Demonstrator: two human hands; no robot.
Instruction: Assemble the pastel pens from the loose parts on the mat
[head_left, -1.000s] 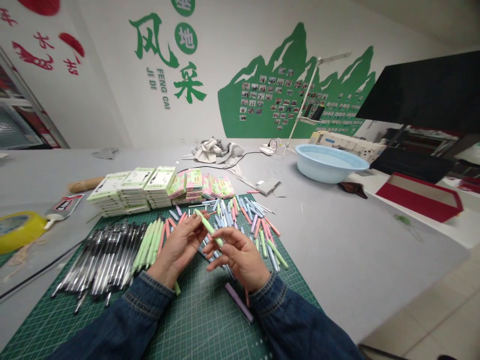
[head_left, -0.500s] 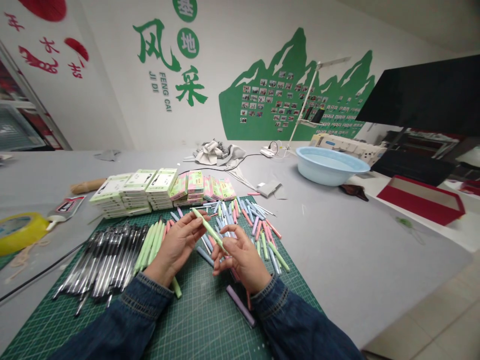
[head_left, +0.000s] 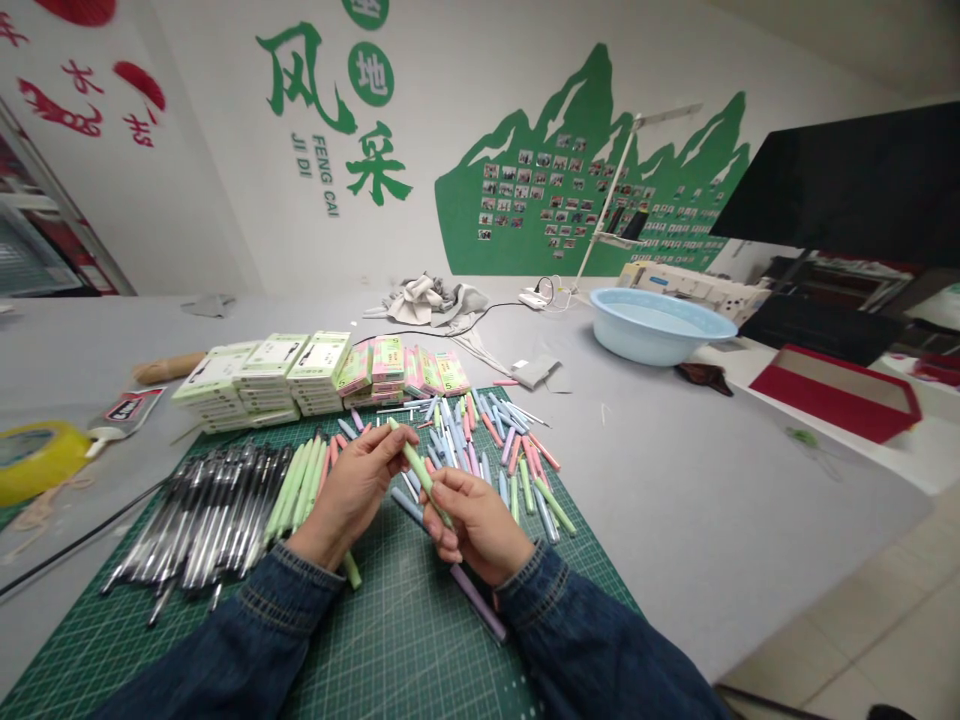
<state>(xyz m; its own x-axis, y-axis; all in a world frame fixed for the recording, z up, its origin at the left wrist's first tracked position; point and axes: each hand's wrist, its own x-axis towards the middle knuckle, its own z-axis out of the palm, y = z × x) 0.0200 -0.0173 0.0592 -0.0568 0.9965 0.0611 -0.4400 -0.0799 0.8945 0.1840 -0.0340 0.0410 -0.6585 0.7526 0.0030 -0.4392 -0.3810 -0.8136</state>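
I hold a light green pen (head_left: pixel 414 466) between both hands over a green cutting mat (head_left: pixel 390 640). My left hand (head_left: pixel 352 490) pinches its upper end with thumb and fingertips. My right hand (head_left: pixel 472 520) is closed round its lower end. Behind the hands lies a loose heap of pastel pen barrels (head_left: pixel 495 445) in pink, blue and green. A row of green barrels (head_left: pixel 300 485) and a batch of black-and-clear pens (head_left: pixel 210 515) lie to the left. A purple barrel (head_left: pixel 476 603) rests on the mat near my right wrist.
Stacked pen boxes (head_left: pixel 262 380) and pink-green packs (head_left: pixel 405 370) stand behind the mat. A light blue basin (head_left: pixel 660 325), a red tray (head_left: pixel 832 395), crumpled cloth (head_left: pixel 431 300), a yellow tape roll (head_left: pixel 34 455) and a glue tube (head_left: pixel 124 412) sit on the grey table (head_left: pixel 697 500).
My right hand's fingers, spread before, have closed round the lower end of the green pen. My left hand keeps its pinch on the upper end. The camera has shifted slightly.
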